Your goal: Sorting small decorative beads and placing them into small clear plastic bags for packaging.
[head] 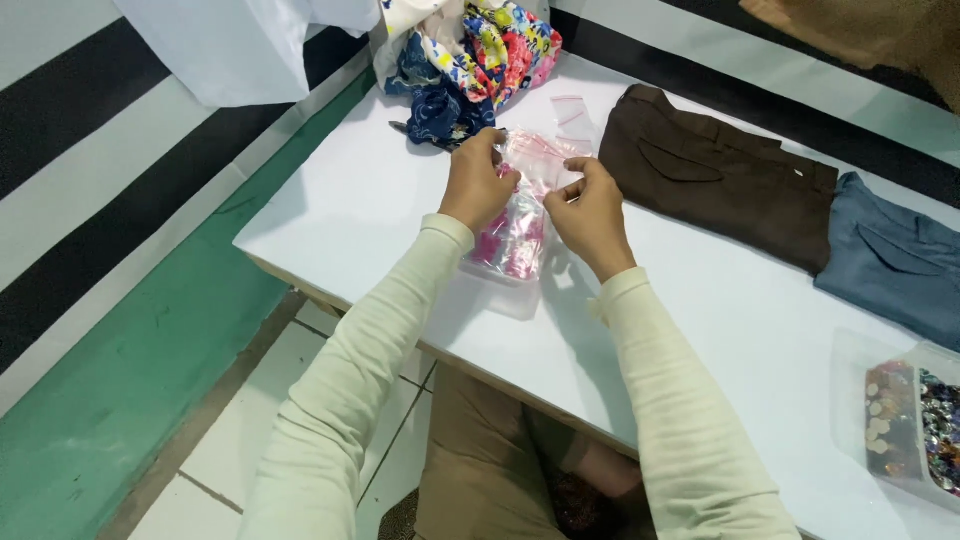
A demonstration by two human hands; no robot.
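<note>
Table (400, 215), centre: white. Bag (520, 225) at centre: clear, pink strip, pink pieces inside. Sleeves (350, 400): cream. Cloth heap (480, 55), top centre: navy and multicolour floral. Trousers (720, 175), upper right: dark brown. Garment (900, 265), right edge: slate blue. Wall (90, 150), left: black-white stripes, green band below.

A garment workroom: folded trousers (720, 185), floral cloth scraps (480, 55), sequin bags (915, 420) on white table (380, 200).

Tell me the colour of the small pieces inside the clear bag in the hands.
Pink and magenta pieces, seen in the head view.
</note>
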